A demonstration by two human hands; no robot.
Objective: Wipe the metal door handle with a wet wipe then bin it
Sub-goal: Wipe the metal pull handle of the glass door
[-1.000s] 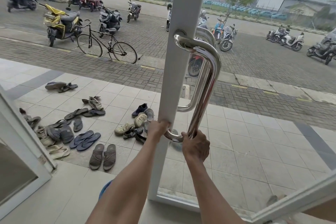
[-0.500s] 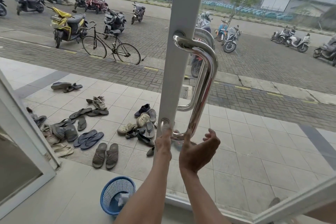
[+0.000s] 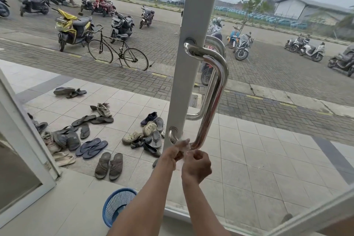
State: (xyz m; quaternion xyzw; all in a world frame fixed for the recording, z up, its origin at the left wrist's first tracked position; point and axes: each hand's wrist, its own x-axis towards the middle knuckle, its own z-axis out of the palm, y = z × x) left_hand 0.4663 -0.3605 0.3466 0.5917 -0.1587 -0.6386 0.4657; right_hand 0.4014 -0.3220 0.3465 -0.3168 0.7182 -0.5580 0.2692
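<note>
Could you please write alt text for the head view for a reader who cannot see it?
A person's left hand and right hand hold a white wet wipe at the lower bend of a metal door handle on a glass door. A blue mesh bin stands on the floor nearby; sandals and motorbikes are outside.

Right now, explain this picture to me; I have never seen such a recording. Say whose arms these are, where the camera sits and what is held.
No machine here: these are a person's bare arms, filmed by one wide camera worn on the head, looking forward and down. The left hand and right hand pinch a white wet wipe by the lower bend of the shiny curved metal door handle. A blue plastic mesh basket stands below; sandals and shoes lie on the pale tiles outside.
</note>
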